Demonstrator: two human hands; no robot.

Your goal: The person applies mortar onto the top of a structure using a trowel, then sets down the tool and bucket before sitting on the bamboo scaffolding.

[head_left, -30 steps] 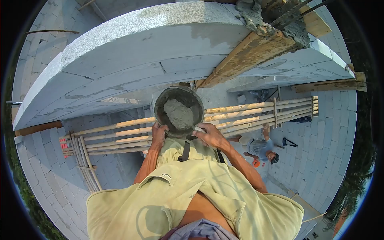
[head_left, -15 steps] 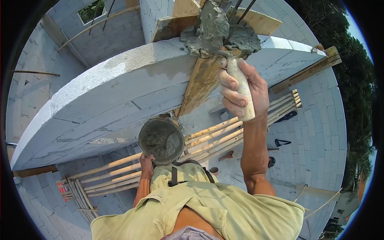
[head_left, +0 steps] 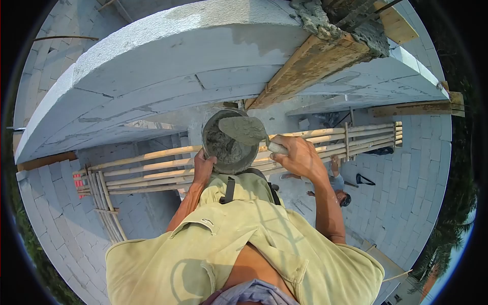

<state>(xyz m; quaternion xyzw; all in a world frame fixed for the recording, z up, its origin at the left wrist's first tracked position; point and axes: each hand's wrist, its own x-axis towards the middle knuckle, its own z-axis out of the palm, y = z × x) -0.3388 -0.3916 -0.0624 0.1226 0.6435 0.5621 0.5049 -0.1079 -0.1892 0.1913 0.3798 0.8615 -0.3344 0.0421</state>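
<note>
My right hand [head_left: 300, 156] is closed around the handle of a trowel [head_left: 243, 129]. Its blade, smeared with wet mortar, lies over the mouth of a dark bucket [head_left: 245, 163]. Grey mortar [head_left: 223, 148] fills part of that bucket, and the blade hides some of it. My left hand [head_left: 204, 166] grips the bucket's rim on its left side, close to my waist. Ahead, a wooden formwork board [head_left: 300, 71] runs up the block wall [head_left: 168, 61]. Wet mortar [head_left: 311, 18] is smeared around the board's top, where dark bars stand.
Bamboo poles [head_left: 147, 165] form a railing or platform below me, on both sides. Another person [head_left: 339, 189] is lower down at the right. A plank [head_left: 417, 108] is fixed along the wall's right end. Block walls [head_left: 406, 173] surround the space.
My right hand has brought the trowel down from the mortar at the board's top to the bucket. The view has shifted, and the formwork now appears higher and further right.
</note>
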